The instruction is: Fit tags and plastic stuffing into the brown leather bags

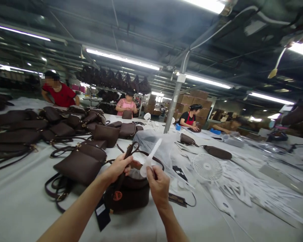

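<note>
A dark brown handbag (pixel 131 196) stands on the grey table (pixel 17 201) right in front of me, with a round orange tag and a black hang tag at its front. My left hand (pixel 118 167) is closed round the bag's brown strap near its top. My right hand (pixel 158 185) pinches a thin white plastic strip (pixel 149 158) that sticks up over the bag's open mouth.
Many brown bags (pixel 73 129) lie in a heap on the left. A white fan (pixel 207 167), clear plastic wrap (pixel 154 143) and white paper pieces (pixel 249 188) lie to the right. Several people work at the table's far side. A metal pole (pixel 175 101) rises mid-table.
</note>
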`<state>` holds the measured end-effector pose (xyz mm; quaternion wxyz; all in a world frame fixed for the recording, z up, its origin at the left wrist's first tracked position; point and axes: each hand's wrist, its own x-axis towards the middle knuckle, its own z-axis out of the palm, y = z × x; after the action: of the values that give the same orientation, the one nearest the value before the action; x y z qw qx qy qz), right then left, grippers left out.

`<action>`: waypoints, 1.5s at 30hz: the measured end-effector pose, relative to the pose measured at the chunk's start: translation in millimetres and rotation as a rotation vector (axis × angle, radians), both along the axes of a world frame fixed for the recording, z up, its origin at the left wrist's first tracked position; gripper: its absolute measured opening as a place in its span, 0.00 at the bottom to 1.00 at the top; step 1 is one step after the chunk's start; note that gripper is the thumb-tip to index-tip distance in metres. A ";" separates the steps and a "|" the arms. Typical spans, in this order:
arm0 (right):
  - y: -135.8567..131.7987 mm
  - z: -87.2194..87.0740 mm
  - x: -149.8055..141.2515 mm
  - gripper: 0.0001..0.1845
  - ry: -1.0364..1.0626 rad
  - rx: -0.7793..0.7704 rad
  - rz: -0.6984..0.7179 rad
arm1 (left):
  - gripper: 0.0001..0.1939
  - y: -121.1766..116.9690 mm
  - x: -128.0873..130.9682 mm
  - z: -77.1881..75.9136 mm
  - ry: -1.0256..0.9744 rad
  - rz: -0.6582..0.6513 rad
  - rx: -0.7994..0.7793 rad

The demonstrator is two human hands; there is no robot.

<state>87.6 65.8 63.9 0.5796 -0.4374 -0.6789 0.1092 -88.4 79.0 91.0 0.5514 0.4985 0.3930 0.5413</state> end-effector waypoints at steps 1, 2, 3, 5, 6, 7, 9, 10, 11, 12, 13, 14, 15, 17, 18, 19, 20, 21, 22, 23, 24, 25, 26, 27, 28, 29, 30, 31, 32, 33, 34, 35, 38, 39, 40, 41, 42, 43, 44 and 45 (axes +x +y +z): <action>3.3 0.5 -12.4 0.19 -0.031 0.004 -0.001 | 0.16 -0.9 2.5 -1.2 0.005 0.005 0.012; 6.4 0.4 -23.5 0.18 -0.062 0.001 0.004 | 0.16 -1.5 4.8 -2.4 0.014 0.015 0.029; 8.6 0.0 -32.6 0.18 -0.090 -0.002 0.016 | 0.15 -1.7 6.6 -3.5 0.022 0.031 0.051; 9.3 -0.2 -41.7 0.19 -0.126 0.003 0.065 | 0.14 -1.0 8.6 -4.9 0.029 0.078 0.090; 8.1 0.3 -39.9 0.19 -0.125 0.006 0.090 | 0.14 -0.3 8.6 -5.1 0.021 0.102 0.096; 6.9 1.1 -32.9 0.20 -0.107 0.009 0.090 | 0.14 0.4 8.1 -5.0 0.007 0.120 0.092; 6.9 2.1 -3.1 0.21 -0.030 0.013 -0.035 | 0.14 1.2 6.2 -4.4 -0.027 0.132 0.066; 9.3 1.7 18.2 0.22 0.013 0.010 -0.173 | 0.14 1.3 5.3 -4.1 -0.042 0.121 0.051; 13.5 0.4 41.7 0.21 0.040 0.007 -0.337 | 0.14 1.1 4.5 -4.0 -0.053 0.100 0.038; 19.0 -1.6 65.3 0.21 0.030 -0.012 -0.484 | 0.14 0.8 3.9 -3.9 -0.063 0.074 0.031; 24.9 -4.0 86.8 0.21 -0.069 -0.068 -0.531 | 0.14 0.4 3.6 -4.0 -0.070 0.041 0.024; 30.2 -6.3 104.0 0.21 -0.229 -0.124 -0.501 | 0.14 0.2 3.5 -4.1 -0.078 0.009 0.018; 34.0 -7.9 115.3 0.20 -0.345 -0.114 -0.506 | 0.13 0.2 3.5 -4.3 -0.086 -0.016 0.014; 35.0 -7.2 116.9 0.19 -0.483 0.030 -0.475 | 0.14 0.6 3.6 -4.7 -0.096 -0.051 0.000; 32.1 -4.3 107.8 0.19 -0.508 0.156 -0.440 | 0.14 0.9 3.6 -4.6 -0.099 -0.063 -0.006; 27.7 0.2 93.5 0.17 -0.530 0.286 -0.368 | 0.14 1.0 3.6 -4.3 -0.098 -0.073 -0.008; 22.7 6.1 75.8 0.16 -0.573 0.409 -0.258 | 0.15 0.9 3.7 -3.8 -0.090 -0.082 -0.003; 18.3 12.7 56.8 0.15 -0.654 0.499 -0.139 | 0.16 0.4 3.8 -3.1 -0.073 -0.091 0.006; 15.2 19.5 38.3 0.15 -0.720 0.563 -0.064 | 0.16 -0.5 4.0 -2.2 -0.049 -0.096 0.019; 14.0 25.8 21.9 0.15 -0.764 0.598 -0.017 | 0.16 -1.6 4.2 -1.4 -0.025 -0.098 0.030; 14.6 31.0 8.6 0.13 -0.803 0.602 0.019 | 0.16 -2.7 4.2 -0.8 -0.005 -0.099 0.035; 16.8 34.7 -1.0 0.12 -0.832 0.577 0.039 | 0.16 -3.8 4.0 -0.6 0.003 -0.102 0.034; 19.8 36.9 -6.9 0.12 -0.859 0.525 0.055 | 0.17 -4.5 3.5 -0.9 -0.004 -0.102 0.029; 22.9 38.0 -9.5 0.13 -0.881 0.450 0.066 | 0.17 -4.8 2.6 -1.6 -0.020 -0.101 0.025; 25.6 38.3 -9.2 0.15 -0.887 0.353 0.066 | 0.17 -4.6 1.3 -2.6 -0.039 -0.095 0.023; 27.2 38.4 -6.9 0.16 -0.868 0.243 0.056 | 0.17 -3.9 -0.3 -3.7 -0.058 -0.085 0.023; 27.9 38.8 -3.3 0.16 -0.822 0.121 0.057 | 0.17 -2.8 -2.2 -4.9 -0.071 -0.073 0.026; 27.6 39.6 1.1 0.16 -0.747 -0.005 0.078 | 0.17 -1.4 -4.2 -5.7 -0.079 -0.060 0.029; 26.7 40.9 5.6 0.16 -0.656 -0.132 0.119 | 0.17 0.1 -6.2 -6.2 -0.086 -0.051 0.029; 25.5 42.6 9.9 0.16 -0.562 -0.250 0.172 | 0.17 1.6 -8.1 -6.3 -0.093 -0.045 0.029; 24.3 44.4 13.6 0.15 -0.478 -0.351 0.230 | 0.18 3.1 -9.6 -6.0 -0.102 -0.041 0.031; 23.6 45.9 16.6 0.15 -0.406 -0.426 0.280 | 0.18 4.4 -10.7 -5.4 -0.112 -0.039 0.036; 25.4 47.1 19.8 0.14 -0.282 -0.539 0.340 | 0.17 6.3 -10.0 -2.1 -0.120 -0.028 0.062; 27.2 46.1 18.8 0.14 -0.259 -0.559 0.346 | 0.16 6.0 -8.6 -0.7 -0.102 -0.020 0.076; 29.4 44.6 16.6 0.13 -0.239 -0.580 0.349 | 0.14 5.2 -6.7 0.8 -0.072 -0.010 0.092; 31.7 42.7 13.4 0.13 -0.222 -0.603 0.350 | 0.12 4.0 -4.5 2.5 -0.042 0.001 0.104; 33.8 40.6 9.2 0.13 -0.205 -0.624 0.355 | 0.10 2.5 -2.3 4.2 0.002 0.014 0.126; 35.7 38.4 4.3 0.13 -0.180 -0.634 0.366 | 0.07 0.8 -0.1 5.9 0.071 0.029 0.166; 36.9 36.3 -1.0 0.12 -0.144 -0.633 0.386 | 0.06 -0.9 1.7 7.5 0.166 0.039 0.225; 37.5 34.4 -6.4 0.11 -0.094 -0.621 0.419 | 0.08 -2.2 3.2 8.8 0.281 0.042 0.291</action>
<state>81.2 103.3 98.3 0.3527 -0.4485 -0.7141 0.4056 -85.2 76.8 99.8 0.4018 0.6354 0.3940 0.5288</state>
